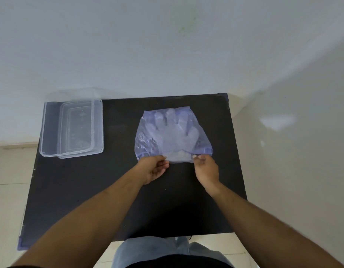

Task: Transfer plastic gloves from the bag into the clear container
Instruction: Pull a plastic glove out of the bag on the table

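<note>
Barely begun — both hands, left hand (pixel 154 167) and right hand (pixel 206 169), pinch the bag (pixel 148 136) mouth, gloves (pixel 175 132) inside, clear container (pixel 51 132) empty.

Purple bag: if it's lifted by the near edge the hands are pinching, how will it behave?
The purple bag is thin, wrinkled film, so it will probably sag rather than hold shape. The gloves inside look flat and flimsy, so likely very light. With the left hand and right hand at the near edge, the contents may slide.
</note>
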